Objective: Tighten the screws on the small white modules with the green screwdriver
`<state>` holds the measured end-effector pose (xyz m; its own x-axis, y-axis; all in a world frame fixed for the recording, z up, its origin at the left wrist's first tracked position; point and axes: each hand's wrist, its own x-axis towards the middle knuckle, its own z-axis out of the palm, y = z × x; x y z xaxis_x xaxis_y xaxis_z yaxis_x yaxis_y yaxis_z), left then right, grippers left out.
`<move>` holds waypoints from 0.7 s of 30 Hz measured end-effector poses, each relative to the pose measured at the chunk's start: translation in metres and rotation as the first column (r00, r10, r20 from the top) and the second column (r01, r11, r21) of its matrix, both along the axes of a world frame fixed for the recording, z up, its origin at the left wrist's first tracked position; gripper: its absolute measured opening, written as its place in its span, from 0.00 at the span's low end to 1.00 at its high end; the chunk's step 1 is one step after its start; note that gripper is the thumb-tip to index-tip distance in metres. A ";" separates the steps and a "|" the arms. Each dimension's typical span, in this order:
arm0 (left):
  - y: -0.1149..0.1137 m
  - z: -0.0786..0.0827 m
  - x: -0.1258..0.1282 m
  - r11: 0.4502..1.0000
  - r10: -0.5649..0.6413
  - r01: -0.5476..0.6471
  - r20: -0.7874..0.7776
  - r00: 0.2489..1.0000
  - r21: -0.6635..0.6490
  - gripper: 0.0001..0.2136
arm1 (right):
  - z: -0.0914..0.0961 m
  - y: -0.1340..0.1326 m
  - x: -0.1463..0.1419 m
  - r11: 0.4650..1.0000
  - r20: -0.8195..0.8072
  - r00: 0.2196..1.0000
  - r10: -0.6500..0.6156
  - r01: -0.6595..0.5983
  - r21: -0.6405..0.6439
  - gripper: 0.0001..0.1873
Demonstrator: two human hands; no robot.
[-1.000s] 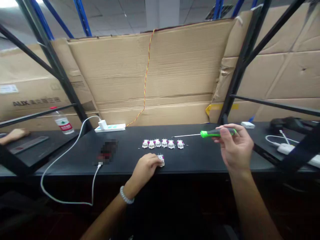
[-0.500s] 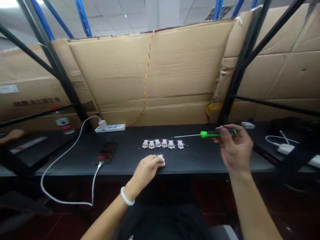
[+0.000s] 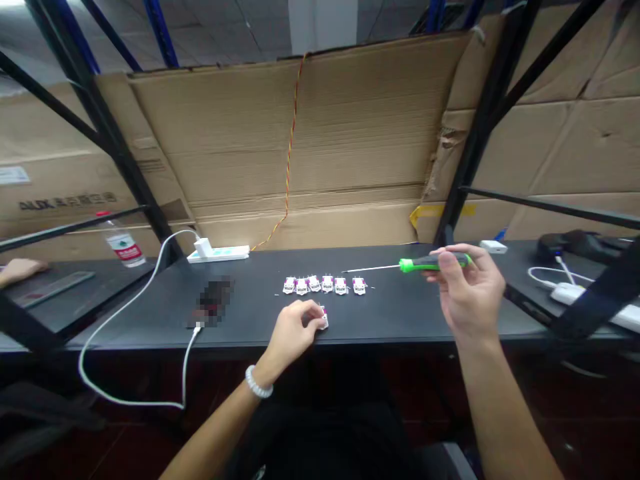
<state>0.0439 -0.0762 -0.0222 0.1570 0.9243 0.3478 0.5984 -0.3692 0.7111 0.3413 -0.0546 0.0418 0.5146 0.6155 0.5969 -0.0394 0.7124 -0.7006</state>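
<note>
My left hand (image 3: 294, 331) rests on the black table (image 3: 400, 313) near its front edge, fingers closed around a small white part with a pink top (image 3: 323, 319). Just behind it stands a row of several similar white and pink parts (image 3: 324, 285). My right hand (image 3: 467, 291) is raised above the table on the right, shut on the handle of a green and black screwdriver (image 3: 425, 265). Its thin shaft points left, ending above the right end of the row.
A white power strip (image 3: 219, 253) with a plugged charger lies at the back left; its white cable (image 3: 125, 313) loops over the table edge to a dark blurred device (image 3: 213, 303). A water bottle (image 3: 121, 245) and another person's hand (image 3: 17, 270) are far left. Chargers (image 3: 565, 292) lie right.
My left hand has curled tighter over the small white part and drawn it slightly left. My right hand with the screwdriver has barely shifted. The view tipped down a little.
</note>
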 end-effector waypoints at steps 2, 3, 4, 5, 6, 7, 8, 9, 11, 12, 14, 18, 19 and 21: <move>0.000 -0.001 -0.001 1.000 -0.003 0.003 -0.006 1.000 0.011 0.04 | 0.000 0.000 0.000 1.000 -0.013 1.000 0.003 -0.002 0.008 0.23; 0.000 -0.002 -0.001 1.000 -0.003 0.004 -0.012 1.000 0.019 0.04 | 0.000 0.000 0.000 1.000 -0.016 1.000 0.002 -0.002 0.010 0.23; 0.001 -0.002 -0.002 1.000 -0.004 0.004 -0.017 1.000 0.028 0.04 | 0.000 0.000 0.000 1.000 -0.016 1.000 0.003 -0.003 0.011 0.22; 0.001 -0.002 -0.003 0.999 -0.005 0.006 -0.022 1.000 0.038 0.05 | 0.000 0.000 0.000 1.000 -0.015 1.000 0.005 -0.005 0.011 0.22; 0.001 -0.003 -0.003 0.999 -0.007 0.008 -0.026 1.000 0.048 0.05 | 0.000 0.000 0.000 1.000 -0.011 1.000 0.007 -0.007 0.008 0.22; 0.002 -0.003 -0.004 0.998 -0.011 0.012 -0.030 0.999 0.055 0.05 | 0.000 0.000 0.000 1.000 -0.007 1.000 0.006 -0.006 0.008 0.22; 0.002 -0.003 -0.004 0.998 -0.014 0.016 -0.032 0.999 0.062 0.05 | 0.000 0.000 0.000 1.000 -0.003 1.000 0.004 -0.004 0.009 0.22; 0.003 -0.003 -0.005 0.997 -0.018 0.020 -0.033 0.999 0.069 0.05 | 0.000 -0.001 0.000 1.000 0.000 1.000 0.001 -0.001 0.010 0.22; 0.003 -0.004 -0.005 0.997 -0.030 0.033 -0.034 0.999 0.076 0.05 | 0.000 -0.001 0.000 1.000 0.004 1.000 0.002 -0.002 0.006 0.22; 0.003 -0.005 -0.005 0.996 -0.040 0.042 -0.029 0.999 0.077 0.05 | 0.000 -0.001 0.000 1.000 0.003 1.000 0.002 -0.002 0.004 0.22; 0.004 -0.007 -0.005 0.995 -0.057 0.058 -0.019 0.998 0.077 0.05 | 0.000 0.000 0.001 1.000 -0.001 1.000 0.004 -0.004 0.000 0.21; 0.004 -0.010 -0.007 0.990 -0.064 0.070 -0.051 0.997 0.126 0.05 | -0.001 0.000 0.001 1.000 0.005 1.000 0.005 -0.005 0.006 0.21; 0.005 -0.010 -0.008 0.987 -0.065 0.073 -0.060 0.996 0.143 0.06 | -0.001 0.000 0.001 1.000 0.002 1.000 0.009 -0.009 0.010 0.21; 0.006 -0.011 -0.009 0.983 -0.071 0.081 -0.064 0.995 0.166 0.06 | 0.000 0.000 0.001 1.000 -0.008 1.000 0.016 -0.016 0.015 0.21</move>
<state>0.0345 -0.0705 -0.0329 0.2488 0.8382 0.4853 0.6018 -0.5264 0.6006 0.3424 -0.0550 0.0415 0.5100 0.6148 0.6016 -0.0564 0.7218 -0.6898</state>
